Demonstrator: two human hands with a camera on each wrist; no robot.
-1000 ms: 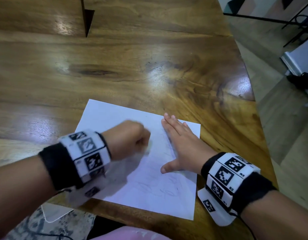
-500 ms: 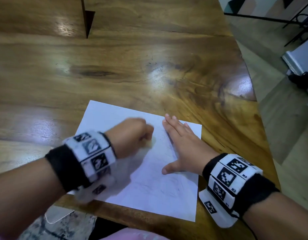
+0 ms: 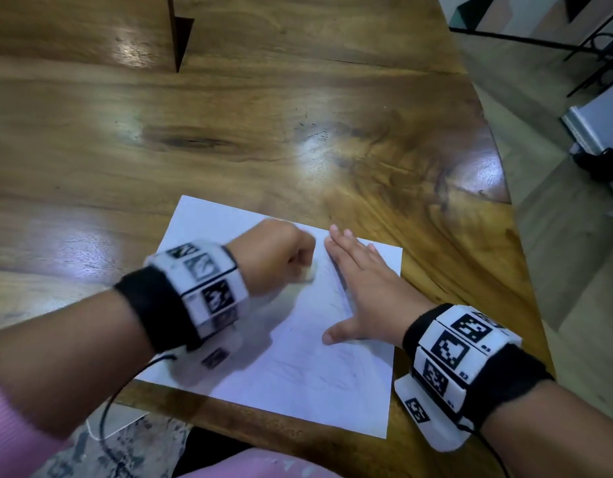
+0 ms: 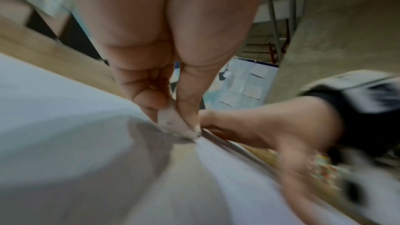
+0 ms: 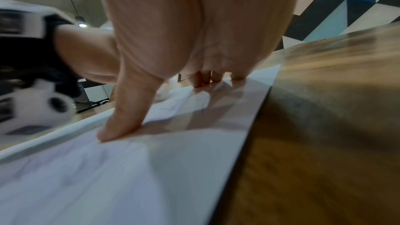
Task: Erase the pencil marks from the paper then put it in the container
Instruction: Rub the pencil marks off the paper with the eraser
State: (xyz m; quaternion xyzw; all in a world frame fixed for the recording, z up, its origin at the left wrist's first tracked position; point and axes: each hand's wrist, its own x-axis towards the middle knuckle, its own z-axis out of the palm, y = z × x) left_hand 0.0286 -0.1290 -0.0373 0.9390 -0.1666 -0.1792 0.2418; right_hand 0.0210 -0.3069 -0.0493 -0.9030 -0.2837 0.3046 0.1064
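From the head view, a white sheet of paper (image 3: 281, 339) lies flat on the wooden table (image 3: 229, 132), its near edge close to the table's front edge. The left hand (image 3: 270, 257) is curled into a fist over the sheet's upper middle, with a pale eraser (image 3: 307, 274) showing at the fingertips. The right hand (image 3: 360, 288) lies spread and flat on the sheet's right side, fingers straight, holding nothing. Faint pencil marks (image 3: 336, 370) remain lower on the sheet, so the erasing looks unfinished. No container shows in this view.

From the left wrist view, the thumb and fingers (image 4: 188, 102) pinch the small white eraser (image 4: 171, 122), whose tip touches the paper (image 4: 65, 109). Just beside the tip the sheet is humped into a ridge. That is the main risk: a hard stroke towards the bracing hand could buckle the sheet further, creasing or tearing it. The eraser is gripped by little more than its end, so it could also slip out under pressure. The picture is blurred, and how much eraser is left cannot be told.

From the right wrist view, the thumb (image 5: 121, 122) and fingertips (image 5: 201, 79) press the paper (image 5: 108, 177) down, the palm arched above it. Contact is only at the tips, near the sheet's right edge, so the far side is unpinned; strokes there may drag or pivot the sheet. The palm could also smudge marks beneath it.
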